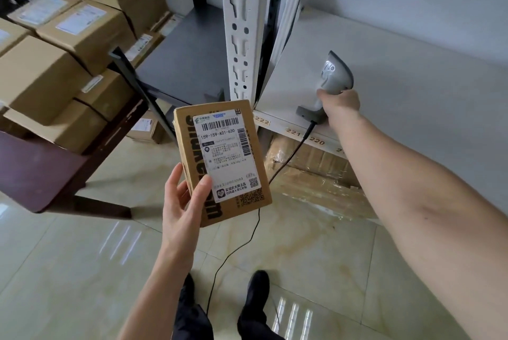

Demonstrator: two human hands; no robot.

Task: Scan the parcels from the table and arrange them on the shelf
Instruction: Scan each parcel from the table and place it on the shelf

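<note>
My left hand [182,202] holds a small brown cardboard parcel [192,166] upright over the floor, its white shipping label with barcodes facing me. To the right, my right hand [341,105] is closed around the handle of a grey barcode scanner [334,75]. The scanner's base rests on the white shelf [398,86], and its black cable [247,232] trails down to the floor. The shelf's front edge carries number tags 222, 221, 220. More parcels [82,26] are stacked at the left on and beside a dark brown table [35,174].
A white perforated shelf upright [242,28] stands between a dark grey shelf board [187,56] and the white shelf. Plastic-wrapped brown packages [316,174] lie under the white shelf. Glossy floor tiles and my black shoes [255,301] are below.
</note>
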